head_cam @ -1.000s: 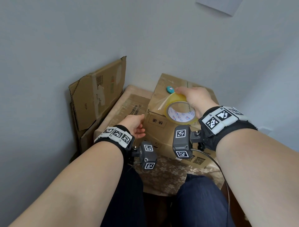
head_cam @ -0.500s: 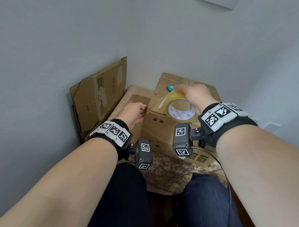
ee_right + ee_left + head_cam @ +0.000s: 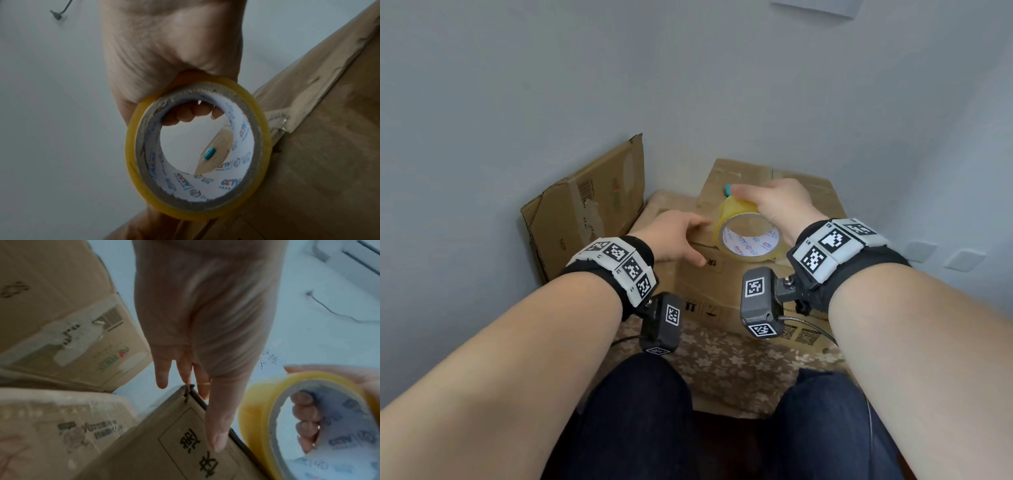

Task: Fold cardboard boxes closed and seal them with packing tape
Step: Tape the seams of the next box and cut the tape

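While the right hand (image 3: 774, 205) grips the tape roll (image 3: 750, 236) over the closed cardboard box (image 3: 722, 287), taping is underway.
Left hand (image 3: 674, 236), fingers straight, presses the box's near-left corner; next: press the strip down, likely.

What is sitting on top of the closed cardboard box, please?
On the box lies a small teal round object. The right hand holds the tape roll over its near edge, hiding the part beneath.

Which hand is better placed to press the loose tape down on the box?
Left. The left hand lies open at the box edge, while the right hand grips the tape roll.
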